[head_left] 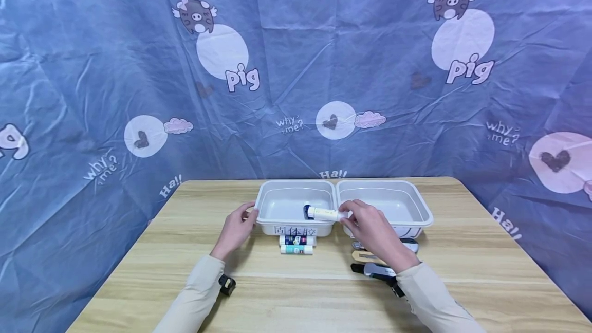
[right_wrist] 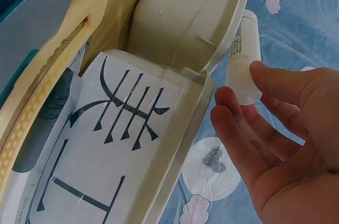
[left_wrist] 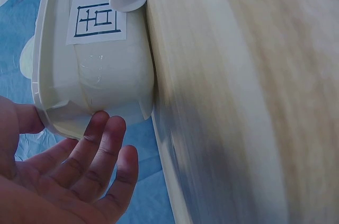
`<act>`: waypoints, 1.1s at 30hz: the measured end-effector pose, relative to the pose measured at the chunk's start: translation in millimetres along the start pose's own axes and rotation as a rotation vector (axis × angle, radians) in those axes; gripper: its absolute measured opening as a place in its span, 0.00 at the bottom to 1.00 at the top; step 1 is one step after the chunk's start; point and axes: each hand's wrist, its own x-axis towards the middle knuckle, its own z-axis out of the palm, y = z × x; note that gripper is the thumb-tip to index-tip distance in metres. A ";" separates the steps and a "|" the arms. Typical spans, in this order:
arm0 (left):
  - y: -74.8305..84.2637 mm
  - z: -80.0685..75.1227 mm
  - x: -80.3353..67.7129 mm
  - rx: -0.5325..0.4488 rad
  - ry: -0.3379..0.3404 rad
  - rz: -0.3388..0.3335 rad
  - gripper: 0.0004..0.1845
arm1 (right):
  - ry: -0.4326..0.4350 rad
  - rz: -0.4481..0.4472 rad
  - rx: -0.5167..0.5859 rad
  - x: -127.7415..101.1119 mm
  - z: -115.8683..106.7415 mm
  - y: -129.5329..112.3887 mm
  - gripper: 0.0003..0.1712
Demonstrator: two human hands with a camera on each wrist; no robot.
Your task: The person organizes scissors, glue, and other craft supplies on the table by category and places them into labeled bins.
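My right hand pinches a white glue stick between thumb and fingers, holding it sideways over the right part of the left white plastic bin. In the right wrist view, the thumb and fingertips are at the lower end of the glue stick. A dark blue object shows in that bin, partly behind the stick. My left hand grips the bin's left front corner; in the left wrist view its thumb is at the rim and its fingertips meet the outer wall.
Two glue sticks, one dark blue and one teal, lie before the left bin. A second white bin stands to its right. In front lie utility knives, one yellow and one grey-black, partly under my right forearm.
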 end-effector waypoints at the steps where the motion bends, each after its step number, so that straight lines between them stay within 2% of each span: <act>1: 0.0 0.0 0.0 0.000 -0.001 0.000 0.22 | 0.001 0.001 -0.001 0.1 0.1 -0.1 0.12; 18: 1.1 -0.2 -0.5 0.002 0.002 0.004 0.22 | -0.018 0.037 0.005 1.3 1.0 -1.8 0.09; 33: 1.5 -0.1 -1.3 0.009 0.001 -0.003 0.22 | -0.020 0.023 -0.003 0.9 0.9 -2.2 0.11</act>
